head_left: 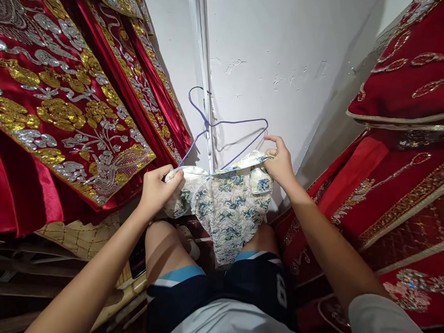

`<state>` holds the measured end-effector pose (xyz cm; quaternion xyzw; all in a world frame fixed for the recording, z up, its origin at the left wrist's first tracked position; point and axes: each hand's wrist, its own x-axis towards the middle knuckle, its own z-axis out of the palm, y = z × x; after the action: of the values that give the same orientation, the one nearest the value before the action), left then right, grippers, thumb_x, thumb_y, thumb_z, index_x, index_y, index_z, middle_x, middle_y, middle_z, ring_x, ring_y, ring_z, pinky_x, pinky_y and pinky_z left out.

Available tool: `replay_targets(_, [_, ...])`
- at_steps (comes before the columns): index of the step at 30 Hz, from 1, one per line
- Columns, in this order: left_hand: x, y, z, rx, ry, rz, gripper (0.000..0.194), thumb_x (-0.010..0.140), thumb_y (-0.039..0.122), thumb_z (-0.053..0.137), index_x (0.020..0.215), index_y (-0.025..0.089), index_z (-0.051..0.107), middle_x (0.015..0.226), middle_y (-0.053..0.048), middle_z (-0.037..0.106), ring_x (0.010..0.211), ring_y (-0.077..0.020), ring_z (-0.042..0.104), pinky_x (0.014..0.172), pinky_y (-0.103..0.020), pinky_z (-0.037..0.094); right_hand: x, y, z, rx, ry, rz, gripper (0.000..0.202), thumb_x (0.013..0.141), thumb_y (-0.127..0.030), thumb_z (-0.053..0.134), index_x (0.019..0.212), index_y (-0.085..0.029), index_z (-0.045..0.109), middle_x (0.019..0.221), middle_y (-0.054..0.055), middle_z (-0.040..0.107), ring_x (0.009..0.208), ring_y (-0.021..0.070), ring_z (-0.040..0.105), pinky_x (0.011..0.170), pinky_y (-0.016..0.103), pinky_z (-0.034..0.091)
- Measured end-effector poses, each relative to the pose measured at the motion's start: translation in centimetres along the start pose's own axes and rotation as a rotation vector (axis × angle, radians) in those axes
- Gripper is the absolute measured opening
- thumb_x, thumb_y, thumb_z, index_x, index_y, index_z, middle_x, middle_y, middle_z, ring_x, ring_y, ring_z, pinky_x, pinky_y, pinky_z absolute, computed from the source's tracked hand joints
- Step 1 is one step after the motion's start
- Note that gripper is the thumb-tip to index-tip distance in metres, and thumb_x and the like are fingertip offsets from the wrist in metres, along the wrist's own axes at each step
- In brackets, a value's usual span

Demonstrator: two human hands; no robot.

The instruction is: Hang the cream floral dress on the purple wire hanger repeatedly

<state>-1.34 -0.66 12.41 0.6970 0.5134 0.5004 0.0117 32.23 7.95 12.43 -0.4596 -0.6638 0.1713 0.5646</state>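
A white garment (pixel 230 206) with a blue, green and yellow pattern hangs in front of my knees, short sleeves at its sides. My left hand (pixel 158 186) pinches its left upper edge between thumb and fingers. At the other shoulder, my right hand (pixel 280 164) has the fabric pinched, with the index finger stretched toward the hanger. Behind the garment's top is a purple wire hanger (pixel 242 122), its hook up beside a pale metal pole. The hanger's left arm runs down behind the fabric near my left hand; its right corner stands just above my right fingers.
Red garments (pixel 73 106) with gold and silver embroidery hang at left. More beaded red clothing (pixel 397 194) fills the right side. Ahead are a scuffed white wall (pixel 286 46) and the upright metal pole (pixel 203 43). Wooden slats (pixel 123 314) lie low at left.
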Motion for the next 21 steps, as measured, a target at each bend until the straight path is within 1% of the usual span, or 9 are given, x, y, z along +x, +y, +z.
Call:
replay_targets(3, [0.3, -0.2, 0.3, -0.111, 0.048, -0.043, 0.044, 0.085, 0.034, 0.066, 0.059, 0.019, 0.034, 0.058, 0.005, 0.032, 0.056, -0.0098, 0.031, 0.054, -0.026, 0.025, 1.5, 1.1, 0.2, -0.048, 0.011, -0.034, 0.086, 0.075, -0.017, 0.059, 0.154, -0.022, 0.027, 0.071, 0.000, 0.060, 0.063, 0.0199, 0.056, 0.063, 0.035, 0.047])
replay_targets(6, [0.7, -0.2, -0.3, -0.150, 0.063, -0.021, 0.047, 0.083, 0.034, 0.068, 0.057, 0.019, 0.033, 0.057, 0.005, 0.030, 0.055, -0.0094, 0.029, 0.052, -0.026, 0.023, 3.4, 2.3, 0.2, -0.071, -0.063, -0.059, 0.096, 0.074, -0.018, 0.062, 0.159, -0.020, 0.018, 0.079, 0.004, 0.065, 0.067, 0.0218, 0.060, 0.068, 0.040, 0.050])
replay_targets(8, [0.9, 0.1, -0.8, -0.197, 0.033, -0.030, 0.050, 0.082, 0.034, 0.069, 0.054, 0.020, 0.030, 0.055, 0.005, 0.027, 0.053, -0.0089, 0.025, 0.050, -0.026, 0.019, 4.6, 3.1, 0.5, -0.062, -0.113, -0.065, 0.101, 0.072, -0.019, 0.065, 0.160, -0.020, 0.015, 0.084, 0.006, 0.067, 0.066, 0.0215, 0.060, 0.067, 0.040, 0.050])
replay_targets(10, [1.1, 0.5, -1.3, -0.278, -0.042, -0.088, 0.052, 0.080, 0.036, 0.069, 0.053, 0.020, 0.028, 0.054, 0.005, 0.024, 0.050, -0.0083, 0.023, 0.047, -0.026, 0.017, 5.5, 3.5, 0.9, -0.054, -0.155, -0.050, 0.102, 0.068, -0.019, 0.066, 0.159, -0.017, 0.020, 0.083, 0.005, 0.067, 0.065, 0.0211, 0.059, 0.066, 0.039, 0.049])
replay_targets(12, [1.3, 0.9, -1.7, -0.376, -0.120, -0.171, 0.052, 0.079, 0.038, 0.069, 0.052, 0.021, 0.028, 0.052, 0.006, 0.023, 0.047, -0.0077, 0.021, 0.045, -0.025, 0.014, 6.0, 3.6, 1.3, -0.062, -0.179, -0.033, 0.097, 0.063, -0.019, 0.067, 0.154, -0.013, 0.034, 0.079, 0.004, 0.066, 0.067, 0.0208, 0.059, 0.069, 0.037, 0.049])
replay_targets(15, [1.5, 1.5, -2.4, -0.471, -0.179, -0.251, 0.052, 0.075, 0.039, 0.072, 0.051, 0.021, 0.030, 0.049, 0.006, 0.025, 0.043, -0.0066, 0.020, 0.041, -0.024, 0.013, 5.8, 3.3, 1.5, -0.089, -0.185, -0.036, 0.079, 0.061, -0.023, 0.066, 0.138, -0.012, 0.055, 0.073, 0.000, 0.061, 0.067, 0.0188, 0.056, 0.070, 0.034, 0.046])
replay_targets(17, [1.6, 1.8, -2.7, -0.513, -0.198, -0.285, 0.051, 0.073, 0.039, 0.073, 0.051, 0.020, 0.031, 0.048, 0.006, 0.027, 0.042, -0.0059, 0.022, 0.040, -0.024, 0.013, 5.4, 3.0, 1.3, -0.107, -0.191, -0.041, 0.066, 0.060, -0.025, 0.066, 0.126, -0.013, 0.063, 0.070, -0.002, 0.057, 0.065, 0.0169, 0.052, 0.066, 0.031, 0.043])
replay_targets(19, [1.6, 2.0, -2.8, -0.567, -0.205, -0.322, 0.050, 0.073, 0.039, 0.073, 0.051, 0.020, 0.032, 0.046, 0.006, 0.029, 0.041, -0.0050, 0.023, 0.039, -0.023, 0.014, 5.0, 2.7, 1.0, -0.111, -0.183, -0.032, 0.065, 0.059, -0.026, 0.067, 0.123, -0.014, 0.062, 0.067, -0.003, 0.056, 0.063, 0.0162, 0.051, 0.064, 0.030, 0.041])
replay_targets(21, [1.6, 2.2, -2.8, -0.617, -0.206, -0.354, 0.048, 0.073, 0.038, 0.073, 0.052, 0.019, 0.034, 0.045, 0.006, 0.031, 0.039, -0.0044, 0.024, 0.038, -0.022, 0.015, 4.9, 2.5, 0.8, -0.091, -0.150, -0.025, 0.076, 0.058, -0.025, 0.067, 0.132, -0.015, 0.053, 0.067, -0.004, 0.058, 0.063, 0.0167, 0.052, 0.064, 0.029, 0.041])
